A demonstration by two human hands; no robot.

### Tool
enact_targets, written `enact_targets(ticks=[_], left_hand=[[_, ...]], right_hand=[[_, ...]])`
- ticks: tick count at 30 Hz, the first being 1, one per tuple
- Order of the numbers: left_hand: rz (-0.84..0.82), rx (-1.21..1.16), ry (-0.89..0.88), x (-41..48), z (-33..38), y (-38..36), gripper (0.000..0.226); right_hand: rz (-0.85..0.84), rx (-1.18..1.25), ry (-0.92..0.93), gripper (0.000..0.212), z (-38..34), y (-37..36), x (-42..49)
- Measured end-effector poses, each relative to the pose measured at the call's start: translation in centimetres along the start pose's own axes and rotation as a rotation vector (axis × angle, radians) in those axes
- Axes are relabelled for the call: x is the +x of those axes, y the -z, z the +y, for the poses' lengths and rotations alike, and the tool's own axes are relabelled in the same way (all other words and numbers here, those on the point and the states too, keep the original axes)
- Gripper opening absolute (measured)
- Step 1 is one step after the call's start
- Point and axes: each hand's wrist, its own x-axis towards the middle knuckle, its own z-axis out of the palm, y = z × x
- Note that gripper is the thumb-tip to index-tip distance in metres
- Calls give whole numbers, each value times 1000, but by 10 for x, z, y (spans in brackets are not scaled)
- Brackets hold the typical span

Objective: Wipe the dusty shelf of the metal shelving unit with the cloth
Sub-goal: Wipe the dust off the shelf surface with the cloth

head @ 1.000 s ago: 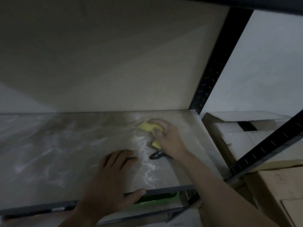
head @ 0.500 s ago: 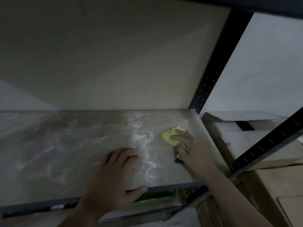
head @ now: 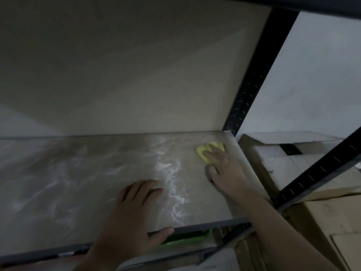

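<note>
We look down on the shelf [head: 78, 182], a pale board in a dark metal frame, filmed with dust across its left and middle. A black post [head: 254, 75] rises at its far right corner, and cardboard boxes [head: 293, 163] sit just beyond the right edge.

The left hand [head: 134, 212] lies flat and spread on the near middle of the shelf, thumb hooked over the near rail, holding nothing. The right hand [head: 224, 169] reaches to the far right corner. Its fingers are laid out nearly straight on top of the cloth [head: 203, 153] and press it to the board, the thumb resting apart on bare shelf. The cloth, yellow and bunched, lies under those fingers, near the right edge.

Between the hands a white ridge of dust [head: 172, 178] runs from far to near. A green thing [head: 185, 238] shows below the near rail.

We judge these risks:
- Nothing pinches the cloth, so a quick stroke could slide the fingers off it.
- A stroke to the right would tip dust onto the boxes.
- The left palm sits on unwiped board and may smear it.
- In this dim light we could miss thin patches.
</note>
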Motion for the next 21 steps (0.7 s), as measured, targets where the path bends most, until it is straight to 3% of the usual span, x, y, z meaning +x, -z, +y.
enact_targets(ticks=[3, 7, 10, 12, 14, 16, 21], left_hand=[[7, 17, -14, 0, -1, 0, 82], [5, 8, -4, 0, -1, 0, 81], [-10, 11, -2, 0, -1, 2, 81], [-14, 13, -1, 0, -1, 2, 83], [-19, 7, 7, 1, -2, 1, 83], [-23, 6, 5, 2, -2, 0, 83], [0, 4, -3, 3, -2, -1, 84]], right_hand=[[-104, 241, -122, 55, -5, 13, 0], [-106, -106, 1, 61, 8, 14, -11], [-48, -104, 89, 56, 15, 6, -9], [23, -5, -21, 49, 21, 10, 4], [151, 64, -244, 44, 34, 14, 20], [224, 10, -380, 48, 44, 8, 33], [113, -185, -363, 40, 39, -3, 47]])
